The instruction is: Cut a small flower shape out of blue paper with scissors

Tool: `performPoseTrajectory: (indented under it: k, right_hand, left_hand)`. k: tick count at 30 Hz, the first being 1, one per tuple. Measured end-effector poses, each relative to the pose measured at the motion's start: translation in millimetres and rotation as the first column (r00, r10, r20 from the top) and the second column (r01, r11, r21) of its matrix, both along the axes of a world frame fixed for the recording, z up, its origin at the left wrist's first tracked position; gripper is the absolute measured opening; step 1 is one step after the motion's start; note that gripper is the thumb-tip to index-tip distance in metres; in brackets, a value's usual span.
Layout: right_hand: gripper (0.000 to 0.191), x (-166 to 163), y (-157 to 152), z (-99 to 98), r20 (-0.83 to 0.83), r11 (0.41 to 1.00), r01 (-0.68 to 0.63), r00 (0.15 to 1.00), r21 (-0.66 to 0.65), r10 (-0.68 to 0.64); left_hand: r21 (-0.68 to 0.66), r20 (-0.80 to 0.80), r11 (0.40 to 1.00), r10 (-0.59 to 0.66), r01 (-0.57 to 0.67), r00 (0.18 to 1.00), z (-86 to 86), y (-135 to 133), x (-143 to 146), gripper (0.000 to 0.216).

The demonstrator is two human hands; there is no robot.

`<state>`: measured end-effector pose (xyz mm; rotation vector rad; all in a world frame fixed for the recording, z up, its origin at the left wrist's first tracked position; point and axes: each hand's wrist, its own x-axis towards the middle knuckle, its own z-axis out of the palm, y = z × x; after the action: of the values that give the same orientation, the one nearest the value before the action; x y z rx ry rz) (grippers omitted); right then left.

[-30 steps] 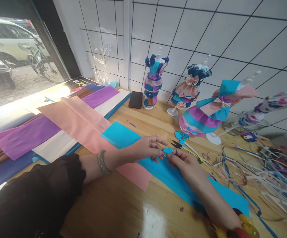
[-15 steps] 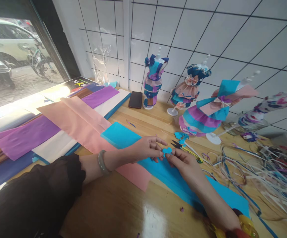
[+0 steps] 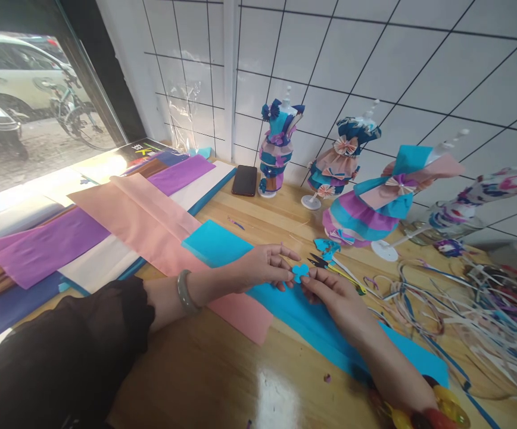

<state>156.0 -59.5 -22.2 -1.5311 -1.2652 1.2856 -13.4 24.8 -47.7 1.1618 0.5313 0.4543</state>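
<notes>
A small turquoise flower-shaped cutout (image 3: 301,273), apparently of paper or thin fabric, is held between both sets of fingertips over the table. My left hand (image 3: 273,266) pinches its left edge with thumb and finger, the other fingers loosely stretched above. On the opposite edge my right hand (image 3: 332,293) has thumb and forefinger closed. Beneath both hands runs a long turquoise strip (image 3: 312,322), crossing the end of a wide pink strip (image 3: 160,235). Just beyond the right hand lie black-tipped scissors (image 3: 345,275) with yellow handles, beside turquoise scraps (image 3: 327,248).
Small dress forms in layered outfits, such as a striped one (image 3: 363,214), line the tiled wall. A phone (image 3: 244,180) lies near them. Tangled ribbons (image 3: 423,304) spread at the right. Purple strips (image 3: 57,244) and white sheets are stacked left, by the window.
The turquoise cutout has turned slightly between the fingertips, so its rounded petals show more fully. Both hands stay in nearly the same place.
</notes>
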Motion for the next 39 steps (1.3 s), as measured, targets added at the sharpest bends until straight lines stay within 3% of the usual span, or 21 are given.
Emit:
performPoseTrajectory:
  k: [11, 20, 30, 39]
  right_hand:
    - [0.035, 2.2, 0.3, 0.4, 0.073, 0.999, 0.014, 0.997, 0.051, -0.018]
    - [0.033, -3.2, -1.5, -3.0, 0.088, 0.998, -0.018, 0.996, 0.061, 0.012]
    - [0.038, 7.5, 0.3, -4.6, -0.165, 0.995, 0.098, 0.981, -0.007, -0.097]
    - [0.044, 0.1, -1.2, -3.2, 0.016, 0.999, 0.033, 0.999, 0.028, -0.033]
  left_hand:
    - [-0.041, -0.030, 0.999, 0.027, -0.028, 0.999, 7.5, 0.0, 0.2, 0.040]
    - [0.076, -0.003, 0.997, -0.006, 0.006, 1.000, -3.7, -0.8, 0.5, 0.050]
    - [0.053, 0.027, 0.996, 0.076, -0.077, 0.997, -3.2, 1.2, 0.6, 0.053]
    - [0.048, 0.014, 0.996, 0.079, -0.080, 0.997, -0.8, -0.6, 0.8, 0.050]
